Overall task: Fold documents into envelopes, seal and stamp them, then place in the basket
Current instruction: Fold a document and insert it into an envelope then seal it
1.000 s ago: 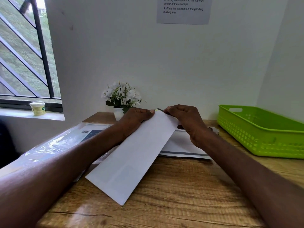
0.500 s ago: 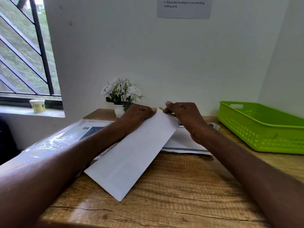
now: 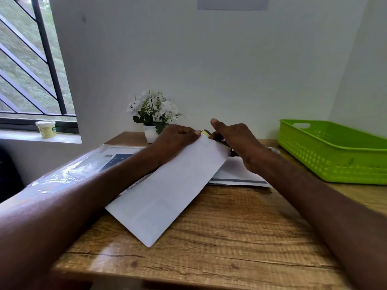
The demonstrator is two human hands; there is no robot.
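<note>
A long white envelope (image 3: 167,191) is laid diagonally on the wooden table (image 3: 230,237), plain side up, near corner pointing to the table's front edge, far end raised a bit btw. the two hands. The far left corner is pinched by the left hand (image 3: 176,139), thumb on top. At the far edge a small yellow strip (image 3: 204,133) is seen, and it is touched by the curled fingers of the right hand (image 3: 234,139); whether it is really gripped cannot be told. More white papers (image 3: 236,174) are lying under the envelope's right side. A plastic-wrapped pack (image 3: 79,170) is placed at left, partly hidden by the left forearm. A green basket (image 3: 335,155) is standing at right, well apart. A flower pot (image 3: 151,114) is seen behind the hands, w/ a small jar (image 3: 46,128) on the window sill.
</note>
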